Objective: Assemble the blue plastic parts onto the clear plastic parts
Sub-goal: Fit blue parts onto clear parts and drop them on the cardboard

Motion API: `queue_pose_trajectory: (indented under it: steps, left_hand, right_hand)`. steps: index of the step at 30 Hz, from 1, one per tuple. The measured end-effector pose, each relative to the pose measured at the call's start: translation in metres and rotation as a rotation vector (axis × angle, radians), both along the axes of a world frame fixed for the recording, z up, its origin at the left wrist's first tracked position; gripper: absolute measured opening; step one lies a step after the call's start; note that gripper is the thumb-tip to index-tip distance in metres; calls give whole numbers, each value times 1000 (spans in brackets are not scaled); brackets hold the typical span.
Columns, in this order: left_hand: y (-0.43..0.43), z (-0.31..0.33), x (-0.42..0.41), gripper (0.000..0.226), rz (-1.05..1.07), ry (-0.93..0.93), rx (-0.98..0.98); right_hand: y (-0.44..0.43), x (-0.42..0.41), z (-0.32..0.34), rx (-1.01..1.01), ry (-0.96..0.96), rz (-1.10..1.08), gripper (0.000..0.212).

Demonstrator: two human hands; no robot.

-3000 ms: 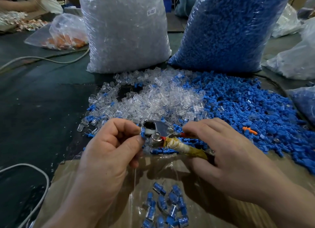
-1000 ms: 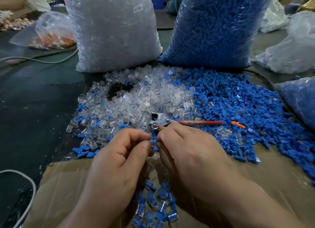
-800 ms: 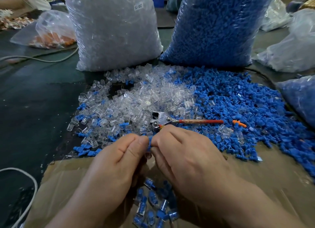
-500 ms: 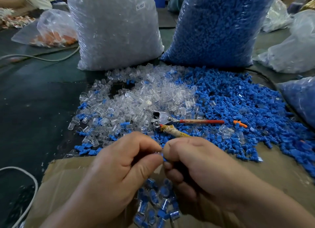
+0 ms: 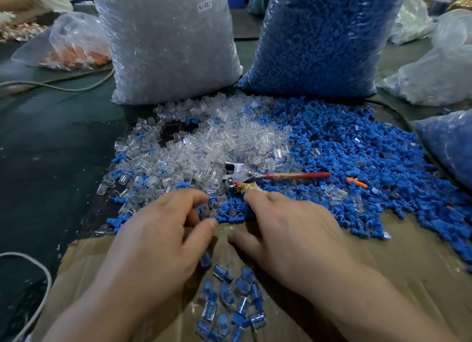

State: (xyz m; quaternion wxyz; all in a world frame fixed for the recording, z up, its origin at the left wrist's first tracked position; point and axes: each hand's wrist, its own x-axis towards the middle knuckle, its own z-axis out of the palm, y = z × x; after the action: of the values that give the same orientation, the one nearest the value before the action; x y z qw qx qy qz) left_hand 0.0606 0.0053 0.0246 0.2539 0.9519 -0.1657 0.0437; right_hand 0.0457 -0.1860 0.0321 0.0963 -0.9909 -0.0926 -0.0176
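Note:
Loose clear plastic parts (image 5: 204, 147) lie heaped on the dark table, with a spread of blue plastic parts (image 5: 357, 157) to their right. My left hand (image 5: 163, 234) reaches forward, its fingertips over the near edge of the clear pile and nothing visibly held. My right hand (image 5: 288, 229) lies apart from it, index finger stretched to the blue parts beside the taped handle of the pliers (image 5: 245, 174). Several assembled blue-and-clear pieces (image 5: 229, 303) sit on the cardboard sheet (image 5: 383, 260) between my wrists.
A big bag of clear parts (image 5: 166, 42) and a big bag of blue parts (image 5: 319, 35) stand behind the piles. Another blue bag (image 5: 449, 147) lies at right, an orange piece (image 5: 356, 182) among the blue parts, a grey cable (image 5: 38, 290) at left.
My hands, pressed together on a small piece half a second ago, have parted and moved forward to the piles. The piece is no longer between my fingers.

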Motion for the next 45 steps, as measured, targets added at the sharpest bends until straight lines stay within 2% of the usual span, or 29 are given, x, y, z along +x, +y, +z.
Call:
queue_pose_trajectory:
  steps: [2, 4, 8, 14, 22, 28, 32, 37, 40, 45]
  left_hand:
    - [-7, -3, 3, 62, 48, -71, 139]
    - [-11, -6, 3, 65, 49, -60, 181]
    - [-12, -7, 2, 50, 14, 15, 148]
    - [-12, -10, 3, 20, 85, 107, 9]
    - [-13, -8, 3, 16, 144, 134, -57]
    - [-7, -5, 0, 17, 89, 187, -8]
    - [2, -4, 1, 17, 132, 186, -85]
    - [-2, -6, 4, 34, 82, 100, 89]
    - [-5, -6, 3, 20, 89, 78, 85]
    - [-6, -4, -1, 12, 78, 46, 64]
  right_hand:
    - [4, 5, -2, -45, -20, 16, 56]
    - [8, 8, -4, -72, -18, 45, 54]
    - [7, 11, -5, -58, -15, 112, 25]
    - [3, 12, -4, -7, -7, 143, 8]
    - [3, 11, -3, 130, 12, 134, 22]
    - [3, 10, -2, 178, -6, 108, 19]
    - [4, 10, -2, 233, -9, 81, 17]
    - [3, 8, -2, 258, -22, 97, 16]
    - [5, 7, -1, 253, -8, 136, 18]
    - [6, 6, -1, 343, 2, 136, 12]
